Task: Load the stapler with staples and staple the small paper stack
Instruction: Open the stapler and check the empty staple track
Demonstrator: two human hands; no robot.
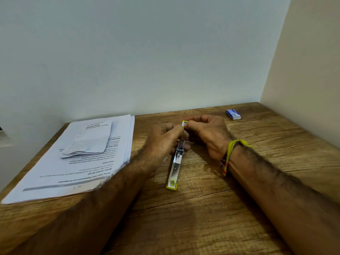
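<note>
Wooden table (pixel 211 208) pushed into a corner, pale blue-grey wall behind, cream wall along the right edge. Mid-table, toward the back: yellow-and-metal stapler (pixel 175 166), swung open, lying lengthwise, near end with its yellow tip pointing at the front edge, far end lifted between both hands. Left hand (pixel 165 140) curled round the stapler's middle from the left, thumb and fingers gripping the metal channel. Right hand (pixel 206 133) pinching the far yellow end with thumb and forefinger, remaining fingers folded under; yellow thread band (pixel 233 146) and beaded bracelet (pixel 223 163) at the right wrist. Impossible to tell whether any staples sit in the channel. Along the left edge: large stack of printed sheets (pixel 77 172), text upside down, with the small paper stack (pixel 90 138) resting on top, slightly curled at its near edge. Near the back right corner, well apart from the hands: small blue staple box (pixel 233 114), lying flat.
</note>
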